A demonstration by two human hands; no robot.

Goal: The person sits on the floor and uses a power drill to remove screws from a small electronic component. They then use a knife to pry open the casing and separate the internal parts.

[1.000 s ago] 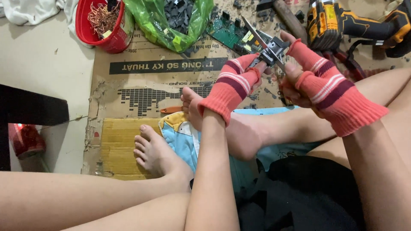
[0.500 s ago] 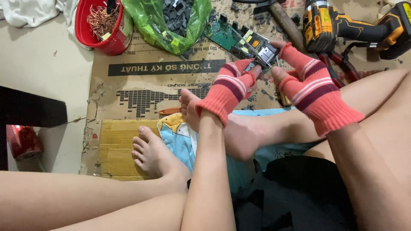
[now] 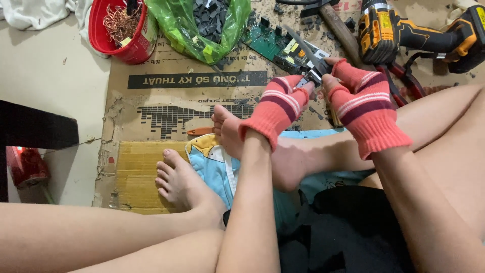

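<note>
View from above of a person seated on the floor, bare legs stretched fwd, both hands in coral-pink fingerless knit gloves w/ white and maroon stripes. The left hand (image 3: pixel 283 103) and right hand (image 3: pixel 361 101) meet over a flattened brown cardboard sheet (image 3: pixel 166 111). Between them sits a small grey metal electronic part (image 3: pixel 309 80); the left fingertips pinch it from the left. The right hand's fingers are curled tight around the handles of slim metal pliers (image 3: pixel 305 50), whose long tips point up and left, past the part. Exact contact of plier tips w/ the part can't be made out.

Just behind the hands lies a green circuit board (image 3: pixel 270 43) w/ dark components. Left of it, an open translucent green plastic bag (image 3: pixel 194 30) filled w/ dark grey chips. Further left, a red plastic bucket (image 3: pixel 113 43) holding tangled copper wire. At top right, a yellow-and-black cordless drill (image 3: pixel 404 33) lies on its side, next to a wooden-handled hammer (image 3: pixel 338 28) and red-handled cutters (image 3: pixel 404 81). A small orange-handled tool (image 3: pixel 199 131) rests by the toes. Under the feet, a light blue cloth w/ cartoon print (image 3: pixel 214 164).
</note>
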